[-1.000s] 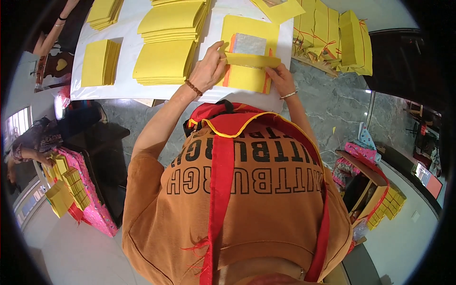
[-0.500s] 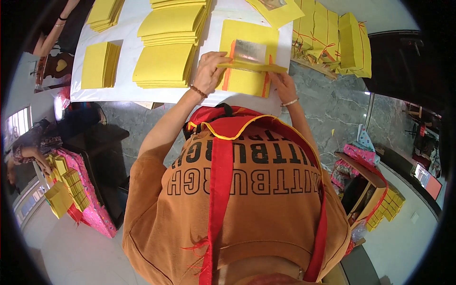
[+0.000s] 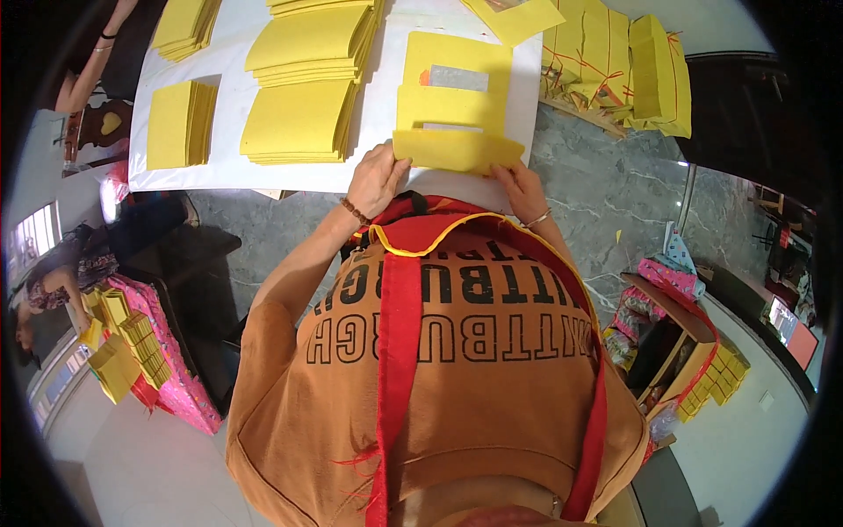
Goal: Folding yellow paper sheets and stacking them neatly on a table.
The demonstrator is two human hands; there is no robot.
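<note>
At the table's near edge, my left hand [image 3: 378, 180] and my right hand [image 3: 522, 191] pinch the two ends of a yellow paper sheet [image 3: 457, 153]. Its near part stands up as a raised flap between my fingers, bowed slightly. Just beyond the flap lies more yellow paper with a sliver of silver showing. Farther off, a silver rectangle [image 3: 459, 79] with a bit of orange at its left end shows on the yellow paper. My fingertips are partly hidden behind the flap.
Yellow paper stacks [image 3: 297, 119] lie left of my hands on the white-covered table [image 3: 230, 132]. A smaller stack [image 3: 180, 125] is farther left. Bundles tied with red string [image 3: 659, 79] stand beyond the table's right side. At far left, another person's arm [image 3: 66, 285] reaches over yellow packets [image 3: 140, 347].
Both hands have come down toward my body, drawing the held paper edge nearer. The orange strips are now mostly covered by yellow paper, and the raised flap looks wider.
</note>
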